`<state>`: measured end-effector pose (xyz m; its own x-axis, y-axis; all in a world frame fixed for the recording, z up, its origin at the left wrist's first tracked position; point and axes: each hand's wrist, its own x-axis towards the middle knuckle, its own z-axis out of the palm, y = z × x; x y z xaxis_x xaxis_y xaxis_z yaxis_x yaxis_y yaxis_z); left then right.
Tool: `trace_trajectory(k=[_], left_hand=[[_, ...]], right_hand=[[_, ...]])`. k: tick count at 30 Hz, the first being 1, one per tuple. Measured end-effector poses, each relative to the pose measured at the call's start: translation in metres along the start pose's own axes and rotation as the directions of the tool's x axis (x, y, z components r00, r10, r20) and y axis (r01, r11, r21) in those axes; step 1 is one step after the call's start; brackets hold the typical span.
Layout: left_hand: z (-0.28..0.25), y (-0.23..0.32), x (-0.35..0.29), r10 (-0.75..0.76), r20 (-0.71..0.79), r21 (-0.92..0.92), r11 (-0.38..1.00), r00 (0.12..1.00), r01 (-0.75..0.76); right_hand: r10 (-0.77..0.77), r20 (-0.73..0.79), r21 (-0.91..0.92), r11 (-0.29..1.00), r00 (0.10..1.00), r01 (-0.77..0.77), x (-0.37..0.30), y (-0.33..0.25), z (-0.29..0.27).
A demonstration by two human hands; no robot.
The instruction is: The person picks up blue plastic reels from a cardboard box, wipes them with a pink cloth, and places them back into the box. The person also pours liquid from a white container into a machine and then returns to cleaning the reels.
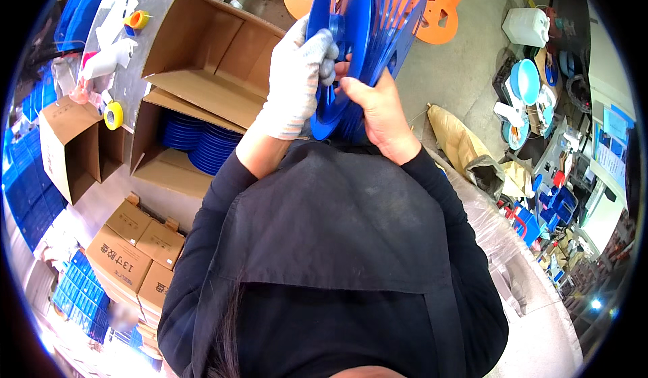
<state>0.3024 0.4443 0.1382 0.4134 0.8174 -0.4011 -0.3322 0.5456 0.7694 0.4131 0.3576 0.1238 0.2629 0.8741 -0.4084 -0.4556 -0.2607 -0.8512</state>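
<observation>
A blue plastic reel (356, 23) with round flanges and a short hub is held upright in front of me. My left hand (297, 74), in a white knit glove, is closed on it, its fingers curled in by the hub. My bare right hand (386, 111) is closed at the reel's lower right, with the thumb on the flange edge and the other fingers partly hidden. Right behind the reel, a row of thin blue discs (403, 37) stands on edge, fanned apart at the top and touching the right hand.
To the left, an open cardboard box (182, 179) holds stacked blue discs (212, 142), with its flaps raised. Yellow tape (113, 115) lies on the grey table (138, 57). Sealed cartons (121, 260) are stacked lower left. Orange flat parts (432, 7) lie ahead; a tan sack (459, 138) is at right.
</observation>
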Motion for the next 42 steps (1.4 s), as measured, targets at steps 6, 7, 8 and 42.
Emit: trace_trajectory(k=[6,7,8,42], left_hand=[[-0.008,0.029,0.033,-0.032,0.160,-0.132,0.990,0.987,0.053],[-0.012,0.031,0.035,-0.024,0.233,-0.083,0.996,0.972,0.045],[-0.008,0.031,0.032,0.009,0.227,0.053,0.998,0.974,-0.022],[-0.064,0.038,-0.013,-0.110,0.406,0.216,0.976,0.907,0.022]], right_hand=[[-0.010,0.019,-0.027,1.000,1.000,0.010,0.002,0.002,0.009],[0.005,0.005,0.022,1.000,1.000,-0.005,0.001,-0.002,0.009],[0.031,-0.013,0.046,0.998,0.999,-0.030,0.002,-0.004,0.008],[0.115,0.253,0.304,0.933,0.961,-0.191,0.028,-0.068,-0.032]])
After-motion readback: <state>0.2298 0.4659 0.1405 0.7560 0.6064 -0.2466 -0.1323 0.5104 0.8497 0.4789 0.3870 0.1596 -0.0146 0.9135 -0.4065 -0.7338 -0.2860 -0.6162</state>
